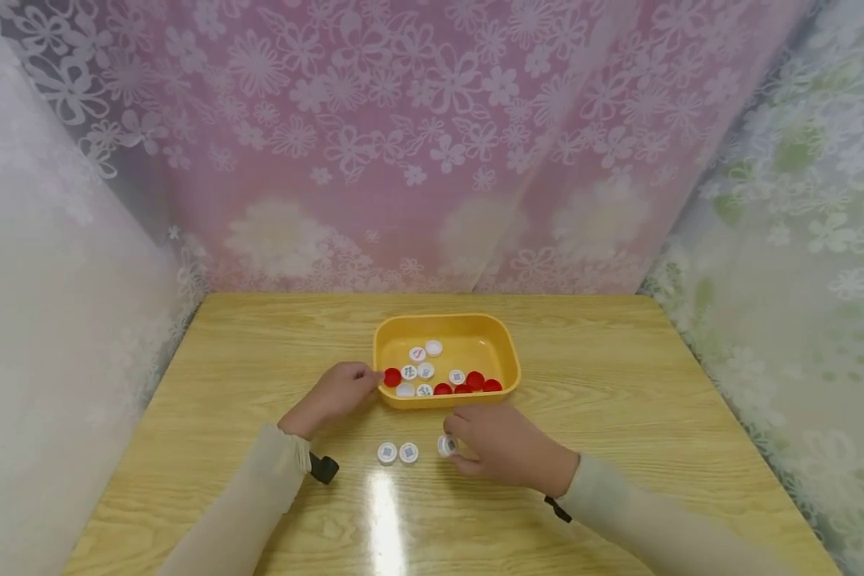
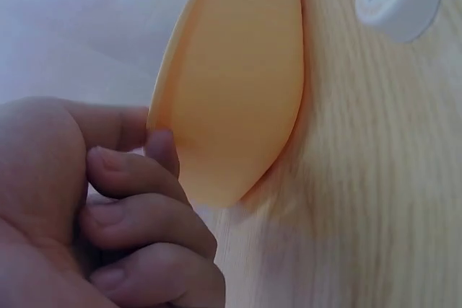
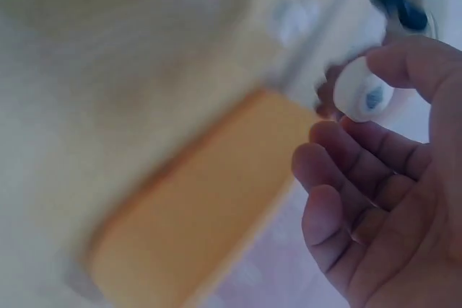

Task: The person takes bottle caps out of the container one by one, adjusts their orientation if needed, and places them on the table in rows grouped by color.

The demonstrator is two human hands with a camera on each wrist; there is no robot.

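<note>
Pale sleeves (image 1: 641,512) foremost, my right hand (image 1: 507,448), closed to a narrow pinch before the yellow tray's front edge, holds one white cap (image 1: 446,446), best kept level and clear of two obstructing caps (image 1: 409,454) leftward, while my left hand (image 1: 342,398) pinches the tray (image 1: 432,403) rim's left end near red caps (image 1: 475,380).
</note>
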